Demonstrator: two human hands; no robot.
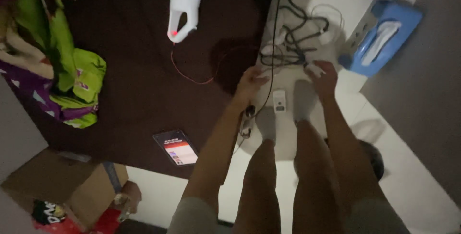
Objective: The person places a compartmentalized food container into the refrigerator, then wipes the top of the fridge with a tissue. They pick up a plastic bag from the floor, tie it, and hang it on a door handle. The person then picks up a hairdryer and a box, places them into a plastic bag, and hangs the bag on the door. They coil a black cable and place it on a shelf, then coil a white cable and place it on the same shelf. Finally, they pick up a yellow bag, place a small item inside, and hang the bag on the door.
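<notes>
— Dim room, pale floor (413, 176), and a dark brown bed cover (129, 70) filling the left side. What are the hands on?

— Both reach down to a tangle of dark cables (293, 42) and white plugs lying on the floor beside the bed edge, just beyond the person's socked feet. The left hand (249, 82) rests on a cord at the near edge of the tangle; its grip looks loosely curled, though I cannot tell whether it is closed on anything. The right hand (322, 76) has its fingers together on a small white plug (314, 67).

— How would that stuff handle?

— Light and limp, I'd judge; cords snag on one another, so hold the rigid plug body, not the wire.

— Any containers?

— A blue tissue box (384, 34) stands near the cables, a white tissue poking from its slot. A cardboard box (72, 186) at lower left holds colourful packets, too dark to identify.

— Anything else?

— A lit phone (175, 147) and a white handheld appliance (185, 3) lie on the bed.
</notes>
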